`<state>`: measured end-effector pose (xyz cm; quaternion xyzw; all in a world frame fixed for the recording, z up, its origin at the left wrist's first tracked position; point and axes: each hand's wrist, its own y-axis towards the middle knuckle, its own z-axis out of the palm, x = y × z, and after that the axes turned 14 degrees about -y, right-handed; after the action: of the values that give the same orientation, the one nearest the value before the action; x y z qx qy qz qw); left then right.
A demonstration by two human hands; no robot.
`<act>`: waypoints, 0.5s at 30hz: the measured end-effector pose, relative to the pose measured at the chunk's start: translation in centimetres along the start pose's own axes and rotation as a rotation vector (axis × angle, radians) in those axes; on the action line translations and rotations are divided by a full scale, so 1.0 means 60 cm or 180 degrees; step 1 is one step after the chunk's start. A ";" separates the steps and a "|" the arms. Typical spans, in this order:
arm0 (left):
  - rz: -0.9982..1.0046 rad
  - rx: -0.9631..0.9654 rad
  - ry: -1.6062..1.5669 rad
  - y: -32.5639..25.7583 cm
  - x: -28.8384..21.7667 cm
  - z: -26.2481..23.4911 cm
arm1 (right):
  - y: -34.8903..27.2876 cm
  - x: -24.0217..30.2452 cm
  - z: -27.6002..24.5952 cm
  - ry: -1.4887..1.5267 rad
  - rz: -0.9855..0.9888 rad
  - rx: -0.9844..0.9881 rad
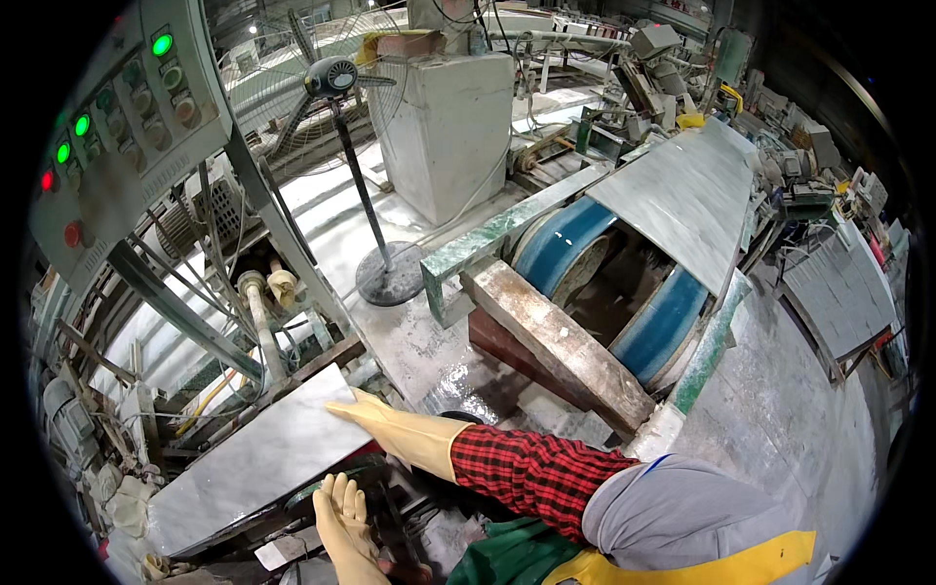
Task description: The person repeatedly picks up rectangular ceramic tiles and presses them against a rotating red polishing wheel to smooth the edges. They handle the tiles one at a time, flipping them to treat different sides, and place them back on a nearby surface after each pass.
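Note:
A pale grey-white stone slab (268, 458) with a smooth face lies at the lower left, sloping down toward the left on a machine bed. My right hand (375, 419), in a cream rubber glove, reaches across from the right and grips the slab's right end, its thumb on the top face; the other fingers are partly hidden. Below the slab's near edge is my left hand (346, 526), gloved alike, palm turned up with fingers apart and slightly bent. It holds nothing and appears apart from the slab. A red-and-black checked sleeve (536, 473) covers my right forearm.
A control panel (127, 127) with lit buttons stands upper left, beside a pedestal fan (336, 78). Ahead right, another grey slab (687, 195) rests on a conveyor with blue belts (673, 322). A stained beam (565, 341) crosses its near end. More slabs (838, 292) lie far right.

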<state>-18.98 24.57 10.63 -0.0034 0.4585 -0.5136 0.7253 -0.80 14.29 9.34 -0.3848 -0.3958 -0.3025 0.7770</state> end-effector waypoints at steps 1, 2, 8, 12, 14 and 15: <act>-0.0005 0.0011 -0.0005 0.001 0.001 -0.001 | 0.002 0.000 -0.001 -0.0042 0.0047 -0.0036; 0.0001 0.0016 -0.0016 0.003 0.001 -0.002 | 0.005 0.001 0.000 -0.0088 0.0095 -0.0059; -0.0017 0.0050 -0.0044 0.011 0.006 -0.002 | 0.037 -0.020 -0.023 0.0223 -0.0324 -0.0004; -0.0073 0.0125 -0.0086 0.025 0.015 -0.008 | 0.078 -0.039 -0.065 0.0192 -0.0160 -0.0436; -0.0052 0.0162 -0.0100 0.024 0.009 -0.013 | 0.078 -0.037 -0.050 0.0296 0.0032 -0.0888; -0.0143 -0.0053 -0.0112 0.012 -0.001 0.014 | 0.075 -0.036 -0.054 0.0451 0.0032 -0.0685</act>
<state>-17.88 24.54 10.81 -0.0288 0.4498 -0.5258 0.7214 2.82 14.31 4.62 -0.4455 -0.3032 -0.3657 0.7588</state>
